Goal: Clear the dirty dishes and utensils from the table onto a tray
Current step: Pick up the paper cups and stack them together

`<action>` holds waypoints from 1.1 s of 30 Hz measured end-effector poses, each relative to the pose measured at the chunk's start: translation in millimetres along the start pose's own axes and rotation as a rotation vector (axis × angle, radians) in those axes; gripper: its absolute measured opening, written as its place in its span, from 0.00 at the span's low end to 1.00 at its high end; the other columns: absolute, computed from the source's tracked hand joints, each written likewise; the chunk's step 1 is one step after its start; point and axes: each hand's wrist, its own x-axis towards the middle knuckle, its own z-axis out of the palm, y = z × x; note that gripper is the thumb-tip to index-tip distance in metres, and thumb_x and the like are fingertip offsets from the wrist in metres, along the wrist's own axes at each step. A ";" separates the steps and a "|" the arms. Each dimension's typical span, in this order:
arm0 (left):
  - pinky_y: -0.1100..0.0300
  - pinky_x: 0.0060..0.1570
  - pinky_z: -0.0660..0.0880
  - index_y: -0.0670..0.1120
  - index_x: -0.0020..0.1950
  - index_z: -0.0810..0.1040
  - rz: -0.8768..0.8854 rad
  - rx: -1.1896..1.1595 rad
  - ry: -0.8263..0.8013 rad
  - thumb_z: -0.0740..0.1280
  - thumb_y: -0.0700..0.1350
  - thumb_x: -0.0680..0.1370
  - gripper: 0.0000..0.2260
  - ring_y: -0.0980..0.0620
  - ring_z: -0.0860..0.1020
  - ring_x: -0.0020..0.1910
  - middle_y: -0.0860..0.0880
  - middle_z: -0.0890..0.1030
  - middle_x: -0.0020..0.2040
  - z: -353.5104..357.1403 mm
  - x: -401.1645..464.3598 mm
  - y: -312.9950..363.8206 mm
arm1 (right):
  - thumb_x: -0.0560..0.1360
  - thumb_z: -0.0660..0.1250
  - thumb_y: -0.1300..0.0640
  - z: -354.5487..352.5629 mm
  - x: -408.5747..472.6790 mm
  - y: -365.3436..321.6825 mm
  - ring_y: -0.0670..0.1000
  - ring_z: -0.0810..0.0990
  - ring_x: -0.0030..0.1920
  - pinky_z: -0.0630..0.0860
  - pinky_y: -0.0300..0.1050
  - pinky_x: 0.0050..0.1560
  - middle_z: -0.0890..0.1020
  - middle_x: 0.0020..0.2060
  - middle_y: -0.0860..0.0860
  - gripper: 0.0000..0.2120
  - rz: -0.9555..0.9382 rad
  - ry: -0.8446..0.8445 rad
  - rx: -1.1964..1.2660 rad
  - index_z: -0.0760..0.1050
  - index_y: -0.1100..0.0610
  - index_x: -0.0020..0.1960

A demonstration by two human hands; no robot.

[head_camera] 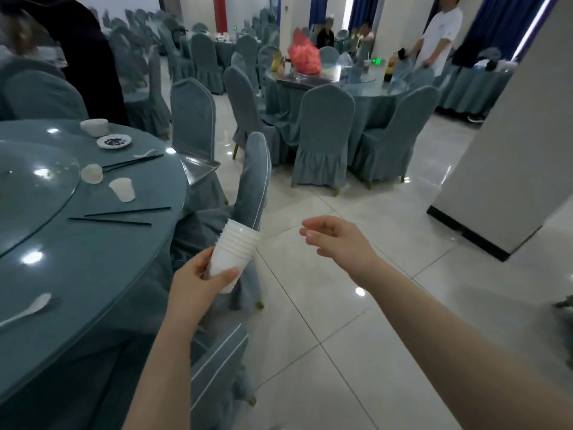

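My left hand grips a nested stack of white plastic cups low on its base, tilted away from me off the edge of the round table, so I can slot more in at the open end, while my right hand hangs loose and empty over the tiled floor. Two more cups, black chopsticks, a white spoon, a small dish and a bowl lie on the table near its rim, in easy reach across the covered chair. A metal tray seems to sit on the chair beyond, and the floor to my right gives open room to swing round.
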 end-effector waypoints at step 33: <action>0.66 0.38 0.70 0.57 0.60 0.76 -0.338 0.129 1.002 0.77 0.48 0.68 0.23 0.60 0.79 0.46 0.61 0.80 0.49 -62.5 274.4 -28.0 | 0.74 0.69 0.67 215.0 513.9 -2.2 0.45 0.81 0.43 0.79 0.38 0.45 0.84 0.46 0.52 0.09 -0.058 -0.881 0.013 0.78 0.54 0.48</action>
